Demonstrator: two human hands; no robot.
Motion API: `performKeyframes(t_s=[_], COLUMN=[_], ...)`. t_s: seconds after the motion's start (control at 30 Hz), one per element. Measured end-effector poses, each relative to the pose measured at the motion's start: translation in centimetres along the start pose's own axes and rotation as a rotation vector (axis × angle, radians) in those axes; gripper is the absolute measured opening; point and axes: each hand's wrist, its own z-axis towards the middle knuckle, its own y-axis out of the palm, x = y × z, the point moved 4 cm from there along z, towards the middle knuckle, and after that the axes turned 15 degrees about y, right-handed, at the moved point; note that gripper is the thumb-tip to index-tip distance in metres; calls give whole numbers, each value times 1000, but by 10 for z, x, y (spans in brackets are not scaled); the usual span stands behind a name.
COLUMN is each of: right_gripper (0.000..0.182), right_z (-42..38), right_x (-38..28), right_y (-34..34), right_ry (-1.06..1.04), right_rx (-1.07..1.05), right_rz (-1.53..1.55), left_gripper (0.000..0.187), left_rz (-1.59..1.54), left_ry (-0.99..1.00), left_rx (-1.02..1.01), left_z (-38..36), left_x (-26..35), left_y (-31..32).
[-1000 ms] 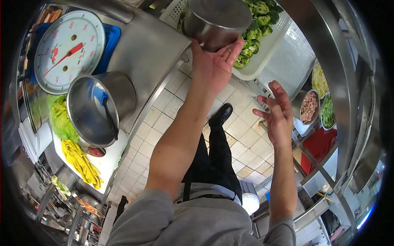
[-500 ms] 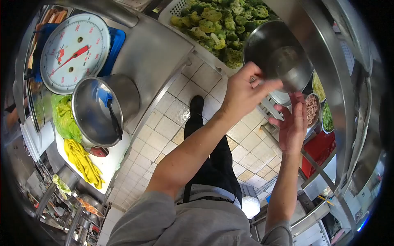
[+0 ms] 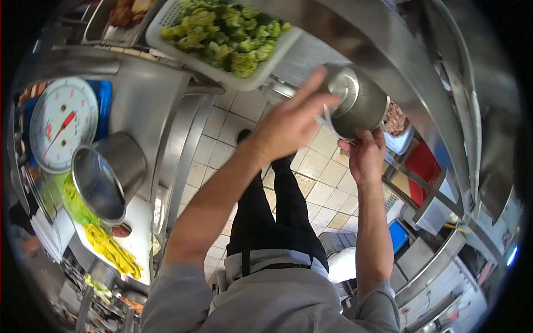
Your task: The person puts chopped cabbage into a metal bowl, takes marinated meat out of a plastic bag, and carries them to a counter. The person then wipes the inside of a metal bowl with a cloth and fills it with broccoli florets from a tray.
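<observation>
So we've got 1 metal pot (image 3: 363, 108) up in the air in front of us, tipped well over onto its side, and both hands are around it. Our right hand (image 3: 366, 158) is the nearer of the 2: thumb and fingers curled onto the lower edge, so we'd call that a grip. From there the pot sits just ahead and a bit to the left.

Our left hand (image 3: 286, 127) is pretty blurry, but the fingers look stretched out and open. The pot lies to its right, with the fingertips right by the near side; we can't tell if they're actually touching. The pot's long axis runs mostly crosswise, dropping a little toward our right, and we honestly can't say which end is the mouth.

Around it: a white basket (image 3: 239, 83) of broccoli (image 3: 233, 41) ahead and left, chopped meat (image 3: 395, 119) just beyond the pot's right end. Over on the left tabletop (image 3: 152, 89) there's another pot (image 3: 130, 161) near a dial scale (image 3: 64, 125).
</observation>
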Motion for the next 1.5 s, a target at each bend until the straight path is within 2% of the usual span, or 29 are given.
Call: performKeyframes(t_s=[0.03, 0.1, 0.17, 0.2, 0.27, 0.4, 0.5, 0.53, 0.6, 0.67, 0.73, 0.77, 0.83, 0.87, 0.93, 1.03, 1.13, 1.27, 1.33, 1.47, 1.5], right_gripper=[35, 36, 38, 40, 42, 43, 42, 42, 41, 41, 41, 41, 42, 42, 32, 35, 39, 40, 40, 37, 37], right_z=[2, 2, 1, -1, -4, -8, -7, -7, -6, -5, -5, -6, -6, -7, -12, -17, -20, -17, -17, -19, -19], right_x=[0, 1, 3, 5, 9, 22, 33, 36, 41, 44, 45, 46, 46, 45, 45, 49, 56, 69, 72, 72, 70], right_y=[-5, -9, -10, -11, -13, -23, -25, -26, -32, -38, -42, -41, -41, -38, -31, -32, -39, -55, -61, -69, -71], right_ry=[11, 4, -3, 0, 6, 36, 57, 70, 82, 86, 82, 83, 89, 88, 59, 69, 82, 101, 147, 136, 133], right_rx=[2, 23, 41, 28, 18, 4, 5, 3, -17, -20, 14, 7, -1, -3, 37, 40, 42, 21, 51, 104, 102], right_rz=[-46, -99, -157, -148, -136, -160, -159, -165, -173, -176, -200, -200, -190, -191, -188, -197, -191, -162, -166, -163, -164], left_gripper=[64, 62, 58, 58, 55, 46, 34, 34, 35, 37, 36, 36, 37, 37, 25, 21, 17, 19, 18, 18, 24], left_rz=[127, 503, 856, 854, 945, 921, 823, 850, 1152, 1173, 1139, 1144, 1082, 1084, 973, 956, 904, 895, 909, 900, 823], left_ry=[-72, -108, -228, -224, -366, -416, -465, -487, -316, -388, -524, -528, -252, -253, -182, -283, -268, -190, 34, 100, -3], left_rx=[53, 97, -70, -72, -369, -277, -117, -106, -122, -91, -209, -207, -56, -54, -11, -100, -81, -130, -33, -26, -125], left_z=[0, 6, 11, 16, 17, 4, -22, -31, -34, -29, -13, -8, 14, 21, 33, 43, 40, 21, 8, -4, -5], left_x=[-13, -54, -89, -97, -114, -101, -88, -92, -92, -92, -83, -84, -82, -89, -104, -121, -112, -96, -89, -68, -66], left_y=[-9, -22, -28, -31, -31, -44, -59, -60, -50, -44, -42, -38, -25, -19, -9, -6, -10, -10, -8, -9, -9])
